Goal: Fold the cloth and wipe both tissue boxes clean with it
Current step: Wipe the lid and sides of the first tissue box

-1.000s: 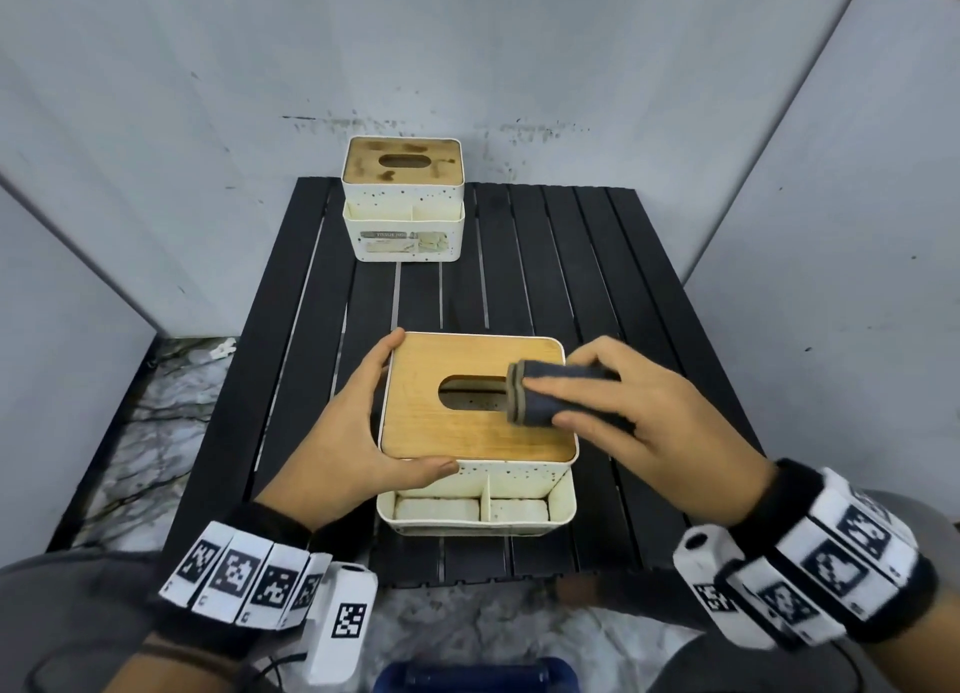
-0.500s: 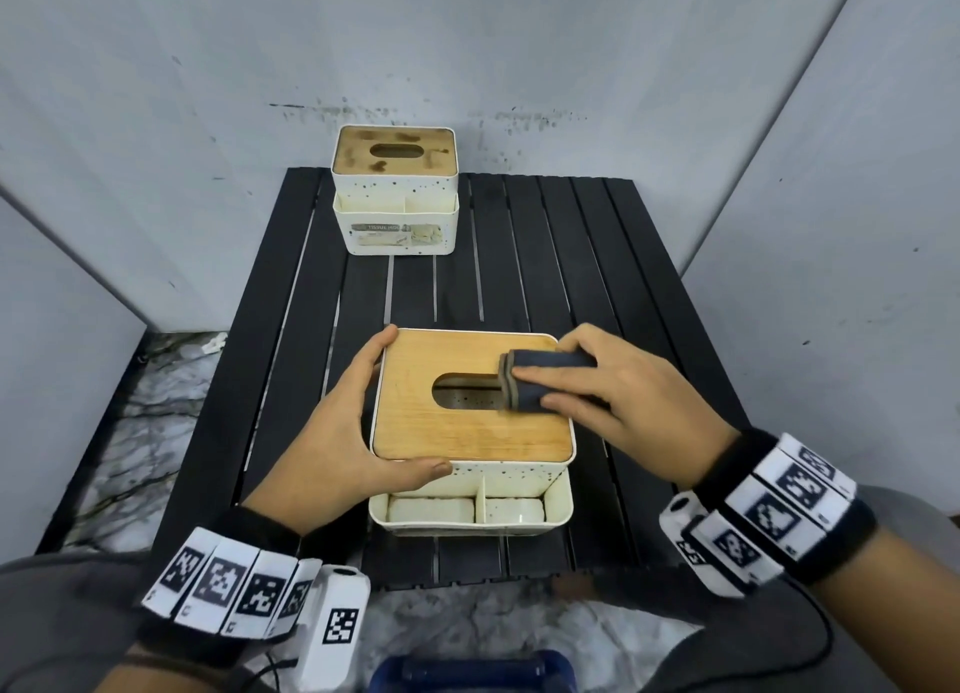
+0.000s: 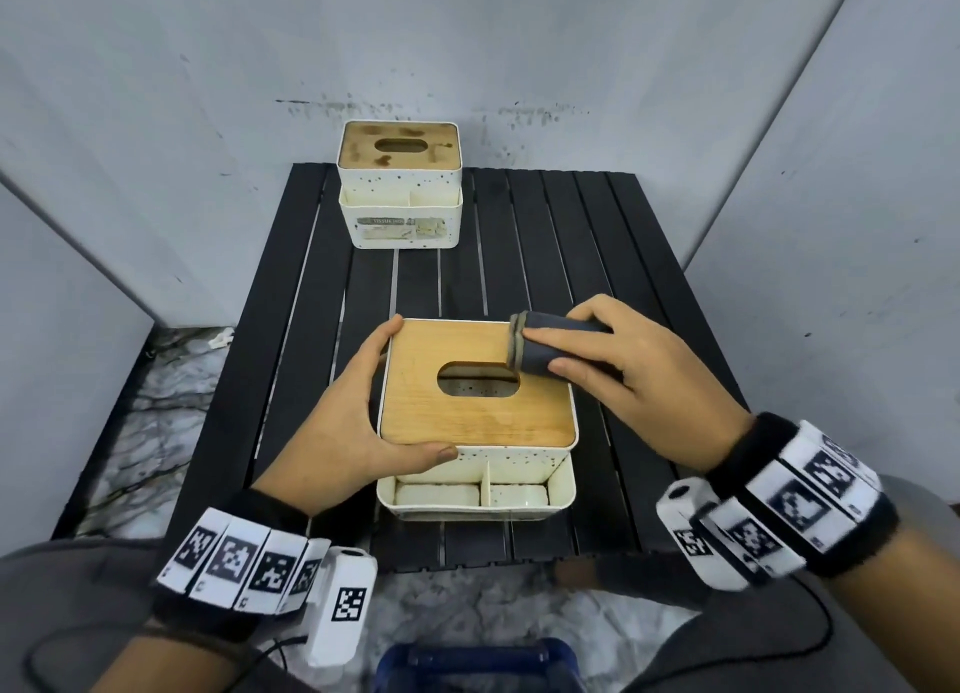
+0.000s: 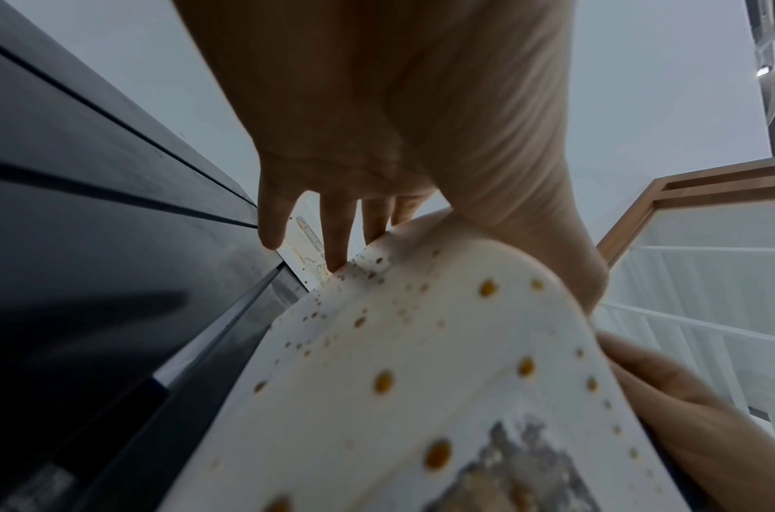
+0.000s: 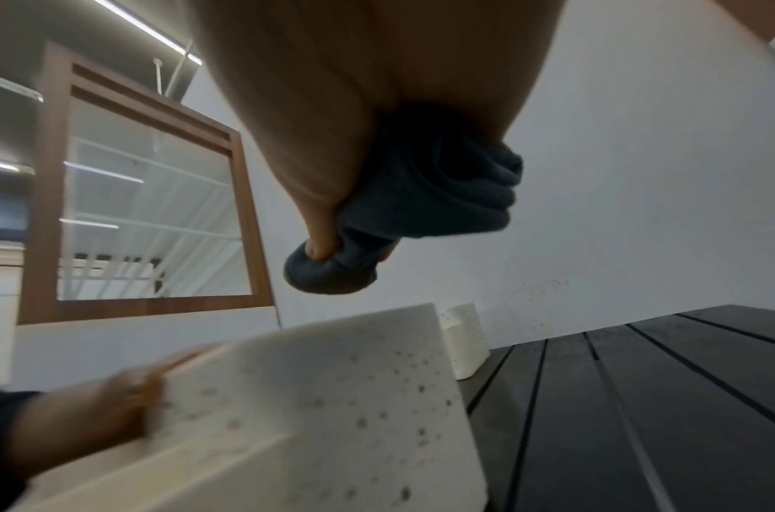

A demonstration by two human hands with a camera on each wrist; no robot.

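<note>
A black slatted worktop [image 3: 561, 255] stands against grey wall panels [image 3: 519, 42], with marbled floor [image 3: 156, 391] showing to its left and at the near edge. On the near half of the worktop sits the near tissue box [image 3: 483, 463], a cream speckled body with two small open compartments along its front and a wooden lid [image 3: 467, 417] with an oval slot in the middle; the lid looks clean and evenly coloured. The far tissue box [image 3: 399, 203], of the same kind, stands at the back left of the worktop, close to the wall and well apart from the near one, and its wooden top bears dark smears and blotches. The left hand [image 3: 343, 422] braces the near box at its left side: the fingers lie straight along the left wall up to the far corner, and the thumb presses flat against the front wall just under the lid. In the left wrist view the box wall [image 4: 420, 363] is dotted with brown specks. The right hand [image 3: 623, 375] holds the folded dark cloth [image 3: 540, 346], its fingers curled over the top of the wad and the thumb tucked beneath, as the right wrist view shows. The cloth rests on the far right part of the lid, its folded end pointing left, just beside the slot's upper right edge.
</note>
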